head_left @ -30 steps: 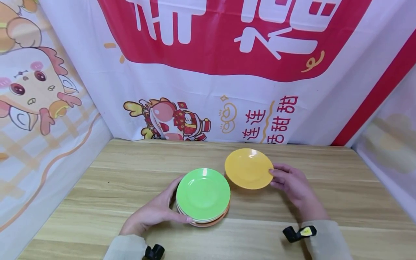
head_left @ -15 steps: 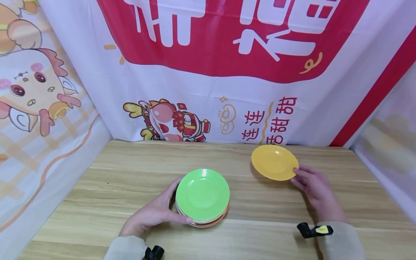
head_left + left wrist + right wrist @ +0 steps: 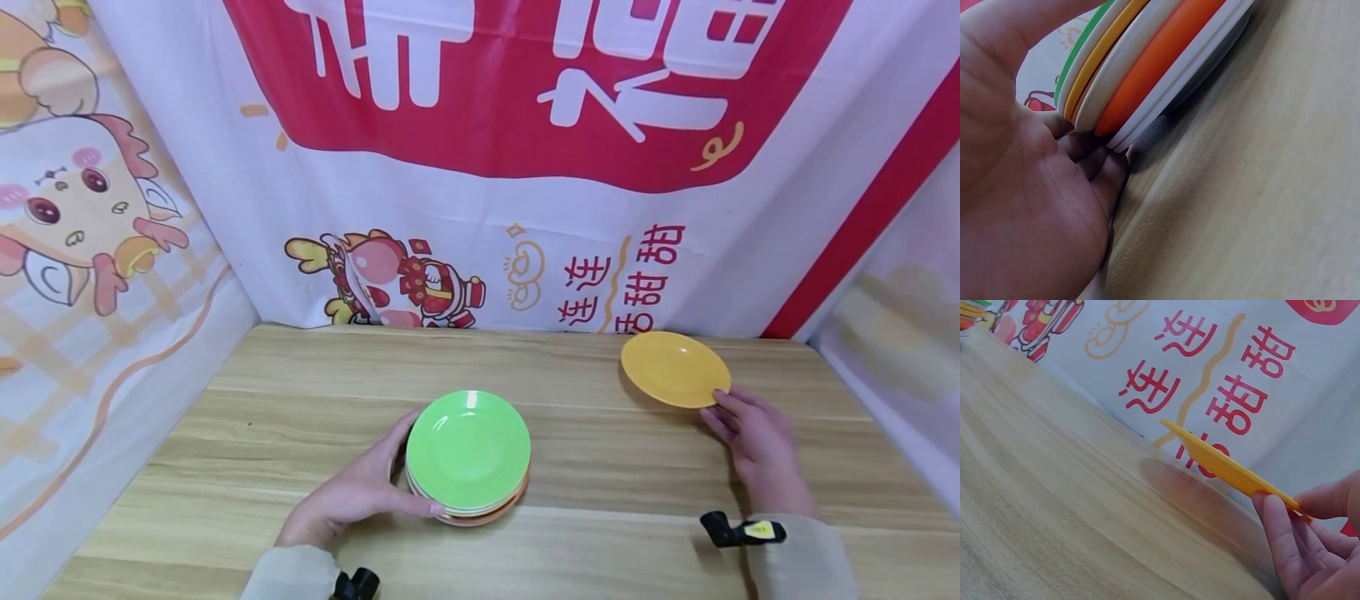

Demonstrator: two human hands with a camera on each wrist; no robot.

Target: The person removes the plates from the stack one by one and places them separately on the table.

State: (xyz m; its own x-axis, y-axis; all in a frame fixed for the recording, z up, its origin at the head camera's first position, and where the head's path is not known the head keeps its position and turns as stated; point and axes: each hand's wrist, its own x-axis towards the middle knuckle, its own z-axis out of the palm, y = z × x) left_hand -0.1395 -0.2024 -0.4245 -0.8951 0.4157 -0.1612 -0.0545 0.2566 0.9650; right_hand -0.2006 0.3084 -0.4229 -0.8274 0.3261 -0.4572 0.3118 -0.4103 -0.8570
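In the head view, the green plate (image 3: 468, 450) hides most of the stack under it, and the left hand's (image 3: 367, 487) fingertips, save the thumb's, are lost behind. The bottom edge cuts the left sleeve (image 3: 291, 573) and right sleeve (image 3: 802, 558), the top edge the banner (image 3: 487, 125). The label (image 3: 760, 530) is too small to read. Both wrist views crop the stack; the right one crops the right hand (image 3: 1316, 544).

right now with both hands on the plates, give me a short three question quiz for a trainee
1. Which hand holds the yellow plate?
2. Fill the gap: the left hand grips a stack of plates whose topmost plate is ____.
3. True or false: the yellow plate lies on top of the stack of plates.

Key:
1. The right hand.
2. Green.
3. False; it is held apart from the stack of plates.
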